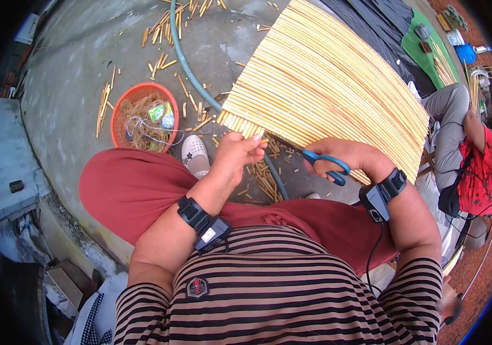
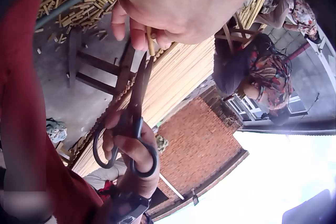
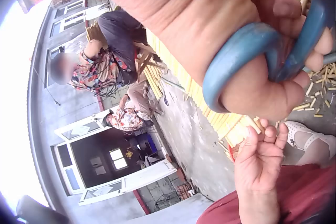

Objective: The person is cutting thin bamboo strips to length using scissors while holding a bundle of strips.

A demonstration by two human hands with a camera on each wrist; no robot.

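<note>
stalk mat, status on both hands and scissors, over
Left hand pinching a stalk end; right hand gripping blue-handled scissors. Stalk mat spread out ahead. Possibly in the way: left fingers, close to the blades.

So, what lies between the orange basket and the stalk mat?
In the head view, a hose and short stalk pieces lie on the floor between the basket and the mat.

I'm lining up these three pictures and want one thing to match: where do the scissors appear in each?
Head: scissors just right of centre.
Left wrist: scissors left of centre, pointing upward.
Right wrist: scissors at upper right, only their handles plainly visible.
Shared landmark: the stick mat.
</note>
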